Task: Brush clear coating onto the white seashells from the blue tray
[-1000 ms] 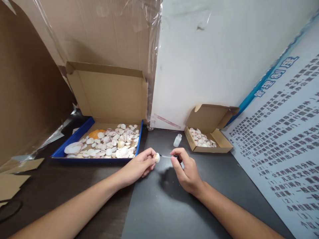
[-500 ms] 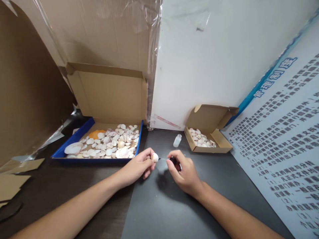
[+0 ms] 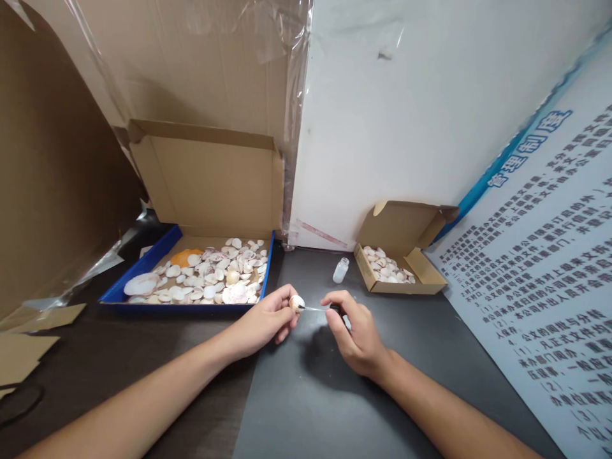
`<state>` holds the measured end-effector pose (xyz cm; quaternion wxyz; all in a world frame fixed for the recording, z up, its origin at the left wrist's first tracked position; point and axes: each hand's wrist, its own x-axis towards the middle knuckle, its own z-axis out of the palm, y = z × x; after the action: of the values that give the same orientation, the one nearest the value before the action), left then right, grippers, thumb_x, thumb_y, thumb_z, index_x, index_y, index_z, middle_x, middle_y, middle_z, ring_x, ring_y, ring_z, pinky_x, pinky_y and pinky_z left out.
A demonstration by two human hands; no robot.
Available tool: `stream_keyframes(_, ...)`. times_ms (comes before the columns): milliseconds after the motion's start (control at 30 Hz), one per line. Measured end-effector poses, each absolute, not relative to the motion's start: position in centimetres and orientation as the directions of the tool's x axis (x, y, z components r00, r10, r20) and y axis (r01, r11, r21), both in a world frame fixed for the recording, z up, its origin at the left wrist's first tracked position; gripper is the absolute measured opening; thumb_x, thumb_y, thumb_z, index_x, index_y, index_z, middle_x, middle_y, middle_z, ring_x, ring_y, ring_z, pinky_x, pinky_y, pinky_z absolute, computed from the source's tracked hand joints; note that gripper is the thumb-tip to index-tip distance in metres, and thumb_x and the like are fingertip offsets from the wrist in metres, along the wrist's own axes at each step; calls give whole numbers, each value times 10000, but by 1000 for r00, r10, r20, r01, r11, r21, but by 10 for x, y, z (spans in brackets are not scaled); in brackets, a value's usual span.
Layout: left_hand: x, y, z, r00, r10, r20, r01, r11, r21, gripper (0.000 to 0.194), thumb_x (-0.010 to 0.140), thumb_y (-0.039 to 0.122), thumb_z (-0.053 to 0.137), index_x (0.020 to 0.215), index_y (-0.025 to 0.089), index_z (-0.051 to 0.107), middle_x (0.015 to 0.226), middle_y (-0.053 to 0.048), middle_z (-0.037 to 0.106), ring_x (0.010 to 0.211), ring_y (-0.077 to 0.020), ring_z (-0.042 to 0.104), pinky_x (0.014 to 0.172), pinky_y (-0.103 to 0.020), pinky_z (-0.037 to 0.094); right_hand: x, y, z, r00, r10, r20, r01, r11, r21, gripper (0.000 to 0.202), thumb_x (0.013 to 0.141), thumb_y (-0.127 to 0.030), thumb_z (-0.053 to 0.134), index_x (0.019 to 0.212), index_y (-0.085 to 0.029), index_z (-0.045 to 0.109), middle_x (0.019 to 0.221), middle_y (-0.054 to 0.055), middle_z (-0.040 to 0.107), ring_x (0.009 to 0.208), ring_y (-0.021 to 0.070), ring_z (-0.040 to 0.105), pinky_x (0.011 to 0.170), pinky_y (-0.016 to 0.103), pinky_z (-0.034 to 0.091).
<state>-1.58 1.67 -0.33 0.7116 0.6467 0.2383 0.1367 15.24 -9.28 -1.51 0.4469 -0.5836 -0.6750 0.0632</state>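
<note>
Between the fingertips of my left hand is a small white and brown shell. My right hand is closed on the black cap of a thin brush, whose clear stem points left. The brush's dark tip touches the shell or lies just in front of it. Beyond my right hand, a small clear bottle with whitish contents stands uncapped on the dark mat.
At the left, a blue-edged tray holds several shells and an orange piece, with a raised cardboard lid behind. A small open cardboard box with shells is at the right. Cardboard scraps lie far left.
My right hand has shifted slightly right, and the brush's tip now overlaps the shell's right side. The shell has turned a little in my left fingers.
</note>
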Motion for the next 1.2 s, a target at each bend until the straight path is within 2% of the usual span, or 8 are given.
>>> stream_keyframes(100,-16,17,-3,851,502,-153,114,108,988,105,795,230,488,817,204,388,643,77,487,428,-42,400,444,-189,298,152,-93,-15,115,840,531,755,274,-596,126,921,-284,493,973,-184,550,580,-55,465,478,80,441,500,200,347)
stream_keyframes(267,-17,17,-2,851,499,-162,123,110,986,121,791,246,498,812,205,386,641,79,484,433,-43,397,455,-191,304,152,-94,-15,92,849,520,726,300,-618,151,944,-279,433,984,-186,545,585,-47,476,493,89,458,506,201,357)
stream_keyframes(433,-16,16,-2,846,500,-183,147,112,983,120,800,259,495,809,205,388,643,76,482,437,-47,403,453,-196,293,152,-93,-16,139,847,514,744,254,-619,127,912,-297,500,952,-185,545,565,-61,441,455,79,413,479,202,334)
stream_keyframes(567,-16,17,-3,847,496,-191,150,120,981,92,803,242,482,817,204,399,640,73,479,447,-54,399,456,-201,290,153,-94,-16,92,853,514,710,306,-634,155,947,-278,423,983,-188,544,587,-46,467,491,91,448,502,206,349)
stream_keyframes(733,-16,16,-4,850,495,-180,144,110,983,80,832,252,468,819,199,409,654,69,481,456,-52,407,466,-204,293,152,-93,-17,134,853,504,721,265,-640,122,916,-291,494,960,-188,542,577,-58,444,473,85,423,487,204,339)
stream_keyframes(933,-17,15,-2,838,514,-185,159,94,983,94,817,262,482,828,194,418,686,65,494,451,-46,411,466,-201,295,152,-93,-15,108,861,496,698,290,-655,148,944,-278,427,973,-186,540,583,-48,460,487,88,435,496,203,344)
stream_keyframes(1100,-18,15,-3,834,512,-205,201,64,977,181,850,375,481,866,197,451,510,86,446,445,-87,412,485,-215,368,152,-92,-17,149,856,494,698,263,-666,123,928,-290,479,968,-186,530,564,-67,415,463,77,396,485,199,324)
stream_keyframes(1200,-17,15,-2,838,510,-194,182,74,981,225,823,403,521,851,196,438,705,39,567,475,-70,459,469,-211,375,152,-92,-17,113,871,478,686,280,-671,138,949,-281,435,991,-187,527,567,-63,425,480,83,419,499,199,330)
